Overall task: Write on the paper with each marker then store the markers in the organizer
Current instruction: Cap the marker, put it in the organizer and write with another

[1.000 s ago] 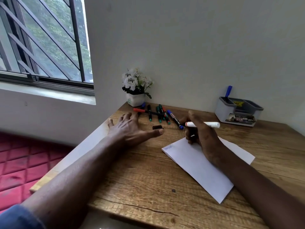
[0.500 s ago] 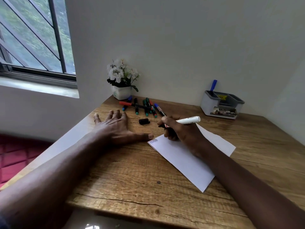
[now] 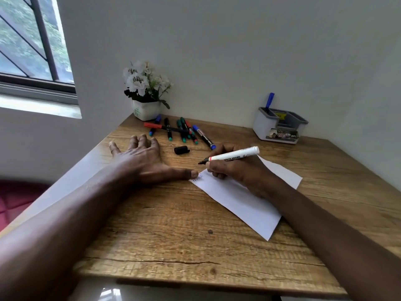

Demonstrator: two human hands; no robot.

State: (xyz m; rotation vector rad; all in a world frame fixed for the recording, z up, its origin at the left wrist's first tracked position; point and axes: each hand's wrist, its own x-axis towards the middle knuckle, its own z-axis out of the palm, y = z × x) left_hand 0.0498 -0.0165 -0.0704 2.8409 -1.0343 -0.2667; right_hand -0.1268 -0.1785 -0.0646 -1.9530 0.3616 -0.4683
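Note:
A white sheet of paper point(image 3: 238, 200) lies on the wooden desk point(image 3: 173, 231), with small blue writing near its left corner. My right hand point(image 3: 236, 168) grips an uncapped white marker point(image 3: 234, 154), its black tip just above the paper's far left edge. My left hand point(image 3: 141, 161) lies flat on the desk, its thumb touching the paper's left corner. The marker's black cap point(image 3: 181, 149) lies between my hands. Several capped markers point(image 3: 180, 129) lie in a loose pile at the back. A grey organizer point(image 3: 280, 127) stands at the back right with a blue marker point(image 3: 269, 101) upright in it.
A white pot of white flowers point(image 3: 146, 92) stands in the back left corner against the wall. A barred window point(image 3: 32, 46) is at the upper left. The desk's left edge drops to a red floor mat point(image 3: 15, 198).
The view has shifted left and down. My right hand has brought the marker down toward the paper's left corner. My left hand has slid nearer, its thumb now on the paper.

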